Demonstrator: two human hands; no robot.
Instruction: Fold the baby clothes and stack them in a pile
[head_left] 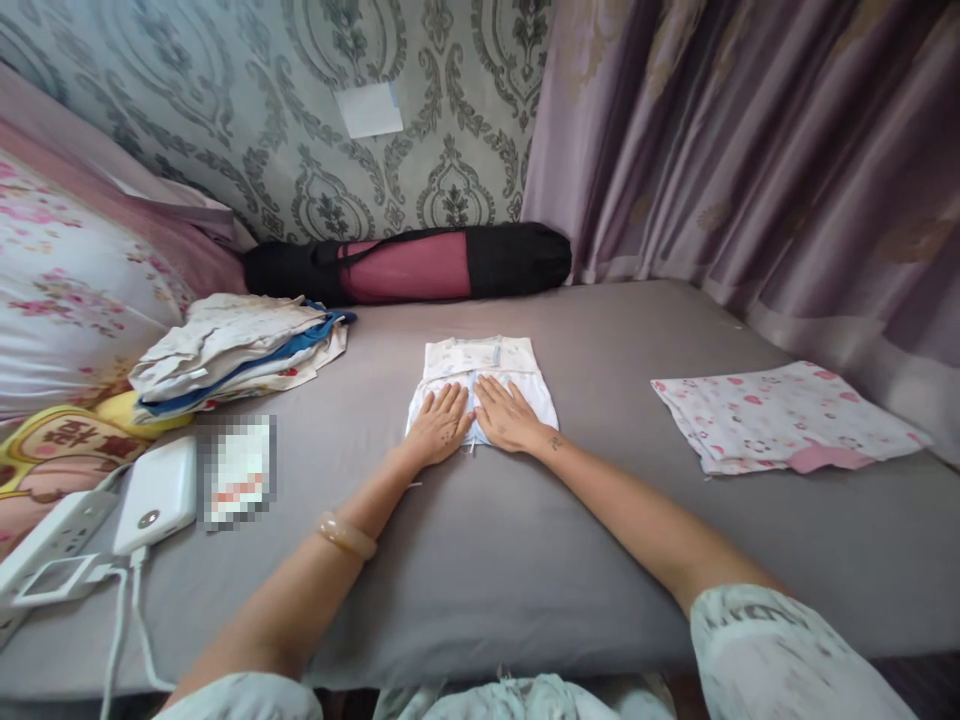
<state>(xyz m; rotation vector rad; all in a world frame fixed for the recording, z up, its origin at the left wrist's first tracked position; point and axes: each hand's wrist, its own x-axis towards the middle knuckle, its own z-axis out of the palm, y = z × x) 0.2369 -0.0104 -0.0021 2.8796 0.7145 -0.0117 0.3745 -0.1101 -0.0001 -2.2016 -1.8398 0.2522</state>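
A small white garment [480,357] with a faint print lies folded flat on the grey sheet, in the middle of the view. My left hand [441,424] rests palm down on its near left part, fingers stretched out. Beside it, my right hand [510,416] presses flat on the near right part, its fingers spread a little. The two hands almost meet over the middle of the cloth. Part of the garment's near edge is hidden beneath them. Neither hand grasps anything.
Folded clothes [232,345] are stacked at left. A white cloth with pink hearts [780,415] lies at right. A power bank [157,495] and a power strip [64,535] with cables sit at near left. A black and pink long bag [409,265] lies along the wall.
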